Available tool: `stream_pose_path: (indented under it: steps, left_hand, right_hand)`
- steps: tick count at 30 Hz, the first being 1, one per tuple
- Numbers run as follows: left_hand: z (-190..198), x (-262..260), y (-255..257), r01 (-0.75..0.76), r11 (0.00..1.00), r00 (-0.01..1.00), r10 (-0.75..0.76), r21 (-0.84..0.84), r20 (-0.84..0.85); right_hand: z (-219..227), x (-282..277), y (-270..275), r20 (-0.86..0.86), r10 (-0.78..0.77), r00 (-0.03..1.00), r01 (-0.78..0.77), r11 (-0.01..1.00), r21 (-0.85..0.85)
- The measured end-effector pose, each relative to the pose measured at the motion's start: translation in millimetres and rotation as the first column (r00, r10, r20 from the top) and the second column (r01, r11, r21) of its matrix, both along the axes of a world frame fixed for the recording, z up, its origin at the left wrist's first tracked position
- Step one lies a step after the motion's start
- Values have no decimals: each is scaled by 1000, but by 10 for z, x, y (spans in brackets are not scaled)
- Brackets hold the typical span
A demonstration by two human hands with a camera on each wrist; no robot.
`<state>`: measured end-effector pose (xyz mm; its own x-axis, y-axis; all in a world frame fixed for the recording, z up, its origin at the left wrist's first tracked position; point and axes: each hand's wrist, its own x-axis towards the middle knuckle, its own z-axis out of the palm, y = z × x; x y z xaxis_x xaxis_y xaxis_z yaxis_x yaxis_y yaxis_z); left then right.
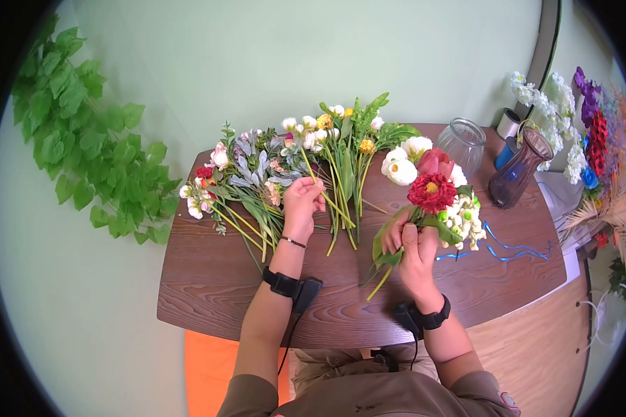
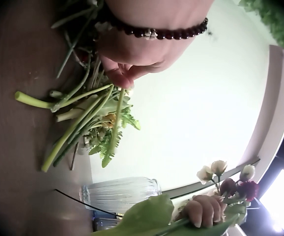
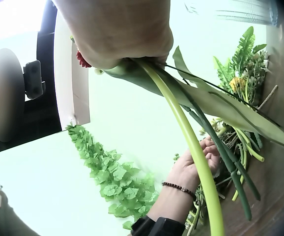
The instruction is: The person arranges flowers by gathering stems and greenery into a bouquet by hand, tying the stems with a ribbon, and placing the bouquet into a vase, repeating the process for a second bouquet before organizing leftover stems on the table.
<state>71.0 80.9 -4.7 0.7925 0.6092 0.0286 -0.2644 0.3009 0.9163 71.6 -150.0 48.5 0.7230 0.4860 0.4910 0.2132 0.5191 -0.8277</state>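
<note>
My right hand [image 1: 416, 256] grips a bunch of artificial flowers by the stems, above the table. In it are a dark red flower [image 1: 432, 193], a pink tulip [image 1: 435, 165], white blooms [image 1: 399, 171] and a spray of small white buds [image 1: 464, 221]. Below the fist, a thick yellow-green stem [image 3: 193, 137] and darker green stems [image 3: 223, 152] stick out beside a long leaf. Between thumb and fingertips, my left hand [image 1: 303, 207] pinches a thin yellow-green stem [image 2: 116, 120] over the loose flowers; its flower end overlaps the pile.
Loose flowers [image 1: 247, 174] and greenery lie across the table's left and back. A clear glass vase [image 1: 461, 144] and a dark purple vase [image 1: 520, 170] stand at the back right. Blue ribbon pieces [image 1: 515, 254] lie on the wooden table [image 1: 368, 320]. Ivy [image 1: 83, 132] hangs at left.
</note>
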Motion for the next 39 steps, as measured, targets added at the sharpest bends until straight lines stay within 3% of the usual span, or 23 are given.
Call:
stream_pose_path:
  steps: [3, 10, 14, 16, 18, 19, 20, 21, 22, 24, 26, 27, 30, 32, 33, 34, 35, 36, 37, 38, 39]
  left_hand:
    - [198, -61, -74, -57, 991, 990, 40, 123, 136]
    - [592, -207, -477, 9, 923, 992, -57, 384, 115]
    - [697, -301, -634, 39, 888, 980, -124, 458, 157]
    - [722, -333, -646, 56, 862, 978, -150, 503, 147]
    - [741, -359, -671, 79, 841, 979, -166, 535, 115]
    - [734, -387, -705, 79, 859, 977, -167, 505, 130]
    - [474, -300, -601, -167, 638, 969, -36, 752, 245]
    - [628, -363, -652, -36, 657, 983, -113, 753, 146]
    - [803, -438, -715, 93, 664, 981, -191, 742, 47]
    - [778, -425, -769, -3, 568, 977, -174, 823, 123]
    - [794, -461, -717, 84, 435, 983, -184, 897, -2]
    - [809, -472, -705, 83, 437, 983, -182, 896, -3]
    - [681, -482, -637, 196, 378, 968, -220, 905, -119]
    - [166, -420, -448, 143, 177, 989, -64, 974, -133]
    - [50, -448, -364, 272, 354, 962, -138, 895, -237]
    - [365, -500, -528, 295, 673, 953, -258, 678, -159]
    - [438, -499, -546, 133, 348, 989, -110, 928, -101]
    - [510, -499, -571, -15, -60, 1000, 0, 998, 15]
    - [942, -587, -797, 146, 393, 960, -278, 908, -35]
    - [954, -586, -804, 152, 393, 959, -282, 907, -39]
    - [962, -589, -798, 131, 336, 947, -320, 933, -17]
  right_hand:
    - [-24, 14, 10, 8, -17, 1000, 16, 999, 50]
    - [-111, 24, -36, 28, 9, 1000, -9, 1000, -19]
    - [-160, 40, -65, 116, -70, 991, 70, 998, 4]
    - [-282, 69, -98, 93, -22, 995, 25, 999, -33]
    - [-602, 152, -102, 129, -92, 987, 103, 991, -87]
    - [-637, 159, -111, 300, -150, 942, 214, 957, -195]
    - [-678, 160, -119, 466, -177, 867, 335, 899, -281]
    - [-743, 162, -144, 575, -172, 800, 397, 870, -292]
    - [-645, 135, -173, 575, -176, 799, 401, 869, -290]
    - [-427, 64, -246, 599, -53, 799, 352, 849, -395]
    - [-494, 54, -235, 237, 86, 968, -2, 942, -335]
    - [-495, 54, -233, 237, 88, 968, -4, 941, -337]
    - [-491, 56, -228, 444, -24, 896, 206, 907, -367]
    - [-485, 60, -227, 575, -89, 813, 345, 870, -353]
    - [-481, 62, -226, 637, -118, 762, 412, 847, -336]
    - [-479, 64, -225, 695, -144, 704, 478, 820, -314]
    - [-477, 67, -225, 748, -168, 642, 542, 789, -288]
    - [-476, 69, -224, 796, -187, 576, 603, 755, -259]
    - [-477, 63, -235, 868, -205, 452, 695, 691, -199]
    - [-471, 48, -235, 866, -206, 455, 697, 687, -203]
    - [-457, 31, -224, 901, -220, 373, 761, 628, -161]
